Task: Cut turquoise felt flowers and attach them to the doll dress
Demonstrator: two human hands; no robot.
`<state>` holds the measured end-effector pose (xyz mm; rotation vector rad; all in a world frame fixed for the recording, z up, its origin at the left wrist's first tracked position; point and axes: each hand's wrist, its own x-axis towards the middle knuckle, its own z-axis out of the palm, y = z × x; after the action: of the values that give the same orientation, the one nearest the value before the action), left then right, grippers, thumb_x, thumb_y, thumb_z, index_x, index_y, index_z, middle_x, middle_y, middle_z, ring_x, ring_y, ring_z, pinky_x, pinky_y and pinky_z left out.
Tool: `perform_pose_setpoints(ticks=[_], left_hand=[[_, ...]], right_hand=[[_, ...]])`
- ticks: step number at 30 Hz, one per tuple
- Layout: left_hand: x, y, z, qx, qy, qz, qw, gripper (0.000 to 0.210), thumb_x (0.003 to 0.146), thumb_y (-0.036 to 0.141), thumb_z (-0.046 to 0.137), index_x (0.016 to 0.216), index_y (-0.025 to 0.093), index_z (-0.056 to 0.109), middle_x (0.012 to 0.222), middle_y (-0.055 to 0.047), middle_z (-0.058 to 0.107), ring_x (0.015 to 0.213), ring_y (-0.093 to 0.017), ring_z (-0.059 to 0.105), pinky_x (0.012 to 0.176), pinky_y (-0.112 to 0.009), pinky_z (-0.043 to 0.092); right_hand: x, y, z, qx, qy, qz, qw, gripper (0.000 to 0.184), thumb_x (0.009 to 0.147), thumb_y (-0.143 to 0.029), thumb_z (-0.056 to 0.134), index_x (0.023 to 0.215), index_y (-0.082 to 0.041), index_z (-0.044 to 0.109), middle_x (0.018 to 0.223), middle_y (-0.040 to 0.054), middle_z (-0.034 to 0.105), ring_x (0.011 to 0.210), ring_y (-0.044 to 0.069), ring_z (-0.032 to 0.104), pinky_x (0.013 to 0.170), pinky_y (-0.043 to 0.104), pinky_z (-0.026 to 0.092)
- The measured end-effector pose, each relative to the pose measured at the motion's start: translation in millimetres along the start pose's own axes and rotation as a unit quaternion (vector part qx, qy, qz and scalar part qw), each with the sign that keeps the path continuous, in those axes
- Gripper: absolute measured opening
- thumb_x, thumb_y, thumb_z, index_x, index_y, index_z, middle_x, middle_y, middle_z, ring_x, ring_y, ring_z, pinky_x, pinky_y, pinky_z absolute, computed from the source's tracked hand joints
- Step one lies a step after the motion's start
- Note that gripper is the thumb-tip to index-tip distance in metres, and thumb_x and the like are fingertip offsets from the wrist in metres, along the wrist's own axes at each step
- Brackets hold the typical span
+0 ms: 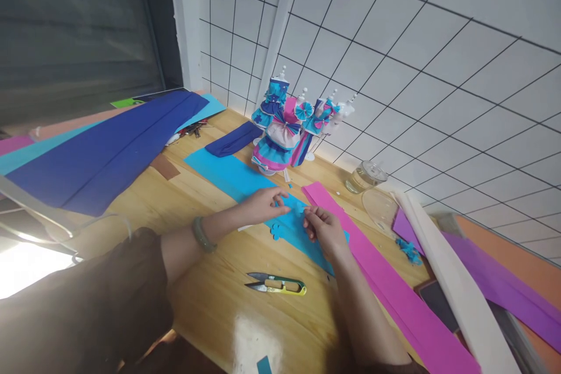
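A: Step in hand?
B: Fine finger-work, I judge. Right hand (325, 230) pinches a small, thin pale-blue paper scrap (301, 208) at its ten o'clock. Left hand (265, 204) half-curled; holding anything, can't tell.
A: Next move calls for?
B: Probably a light touch, clear of the blue flower-shaped paper cutout (276, 232), left hand's six o'clock.

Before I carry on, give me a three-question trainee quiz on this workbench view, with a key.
1. Multiple choice: the bangle sits on which wrist?
A) the person's left
B) the person's right

2. True or false: the snips lie on top of the pink strip.

3. Fill in: seen from the head camera, the left hand overlaps a long ____ strip.

Key:
1. A
2. False; they lie on the bare wooden tabletop.
3. blue
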<state>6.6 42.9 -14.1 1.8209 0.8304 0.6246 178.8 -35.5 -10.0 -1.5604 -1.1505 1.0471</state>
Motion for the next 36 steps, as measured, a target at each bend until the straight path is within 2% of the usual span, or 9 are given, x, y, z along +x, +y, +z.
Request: perform_pose_setpoints(ticks=[2, 4, 9, 12, 16, 22, 27, 30, 36], left_hand=[[1, 4, 2.0, -0.110, 0.000, -0.056, 0.992, 0.040, 0.073, 0.048, 0.052, 0.085, 0.011, 0.059, 0.075, -0.006, 0.061, 0.060, -0.012, 0.053, 0.055, -0.024, 0.041], [-1, 11, 1.9, -0.229, -0.064, -0.132, 0.962, 0.044, 0.074, 0.052, 0.050, 0.075, 0.009, 0.057, 0.070, -0.008, 0.061, 0.055, -0.012, 0.054, 0.053, -0.025, 0.043], [-6, 19, -2.2, -0.423, -0.116, -0.186, 0.879, 0.042, 0.069, 0.052, 0.058, 0.073, 0.010, 0.056, 0.070, -0.009, 0.063, 0.063, -0.017, 0.062, 0.065, -0.033, 0.048], [-5, 13, -1.7, -0.436, -0.120, -0.166, 0.877, 0.033, 0.064, 0.040, 0.069, 0.073, 0.010, 0.057, 0.066, -0.005, 0.061, 0.061, -0.016, 0.061, 0.065, -0.034, 0.049], [-3, 4, 0.4, -0.418, -0.122, -0.142, 0.889, 0.028, 0.064, 0.029, 0.071, 0.077, 0.008, 0.059, 0.071, -0.008, 0.063, 0.068, -0.016, 0.062, 0.065, -0.031, 0.049], [-4, 8, -2.0, -0.424, -0.120, -0.137, 0.887, 0.029, 0.067, 0.028, 0.068, 0.084, 0.007, 0.059, 0.081, -0.011, 0.065, 0.072, -0.017, 0.063, 0.068, -0.031, 0.050], [-2, 5, -1.8, -0.407, -0.103, -0.138, 0.897, 0.046, 0.057, 0.014, 0.074, 0.098, 0.011, 0.055, 0.096, -0.013, 0.064, 0.080, -0.018, 0.064, 0.077, -0.034, 0.048], [0, 0, 2.1, -0.374, -0.084, -0.105, 0.917, 0.052, 0.056, 0.010, 0.072, 0.104, 0.012, 0.052, 0.102, -0.014, 0.062, 0.081, -0.017, 0.063, 0.076, -0.033, 0.048], [2, -2, 9.9, -0.295, -0.051, -0.018, 0.954, 0.059, 0.061, 0.007, 0.066, 0.116, 0.013, 0.046, 0.117, -0.017, 0.053, 0.096, -0.020, 0.058, 0.077, -0.031, 0.045]], right_hand=[[-3, -2, 3, -0.045, 0.038, -0.040, 0.997, 0.026, 0.079, -0.043, 0.049, 0.077, -0.017, 0.053, 0.050, -0.0032, 0.047, 0.035, 0.008, 0.037, 0.034, 0.021, 0.029], [-8, -4, 7, -0.125, 0.073, -0.108, 0.984, 0.026, 0.082, -0.040, 0.045, 0.086, -0.017, 0.055, 0.054, -0.0016, 0.050, 0.040, 0.010, 0.042, 0.038, 0.022, 0.033], [-18, -4, 14, -0.360, 0.017, -0.291, 0.886, 0.023, 0.086, -0.027, 0.040, 0.099, -0.018, 0.058, 0.082, 0.0080, 0.064, 0.070, 0.018, 0.058, 0.063, 0.029, 0.041], [-18, -1, 13, -0.416, -0.019, -0.327, 0.848, 0.027, 0.087, -0.023, 0.039, 0.106, -0.017, 0.057, 0.087, 0.0098, 0.064, 0.075, 0.019, 0.059, 0.066, 0.029, 0.041], [-16, 1, 8, -0.449, -0.013, -0.332, 0.830, 0.030, 0.088, -0.023, 0.037, 0.110, -0.017, 0.057, 0.080, 0.0096, 0.064, 0.069, 0.018, 0.057, 0.062, 0.028, 0.041], [-13, 2, 5, -0.403, -0.005, -0.315, 0.859, 0.029, 0.087, -0.025, 0.039, 0.107, -0.020, 0.060, 0.085, 0.0096, 0.064, 0.074, 0.019, 0.059, 0.066, 0.030, 0.043], [-12, 1, 9, -0.265, 0.055, -0.218, 0.938, 0.031, 0.085, -0.034, 0.043, 0.106, -0.018, 0.058, 0.080, 0.0076, 0.064, 0.068, 0.018, 0.057, 0.062, 0.031, 0.045], [-11, -1, 12, -0.153, 0.049, -0.145, 0.976, 0.037, 0.082, -0.040, 0.047, 0.108, -0.015, 0.054, 0.074, 0.0061, 0.063, 0.064, 0.017, 0.056, 0.058, 0.029, 0.044], [-8, -2, 19, -0.061, 0.011, -0.105, 0.993, 0.041, 0.076, -0.038, 0.057, 0.109, -0.014, 0.051, 0.079, 0.0059, 0.062, 0.073, 0.017, 0.057, 0.066, 0.030, 0.044]])
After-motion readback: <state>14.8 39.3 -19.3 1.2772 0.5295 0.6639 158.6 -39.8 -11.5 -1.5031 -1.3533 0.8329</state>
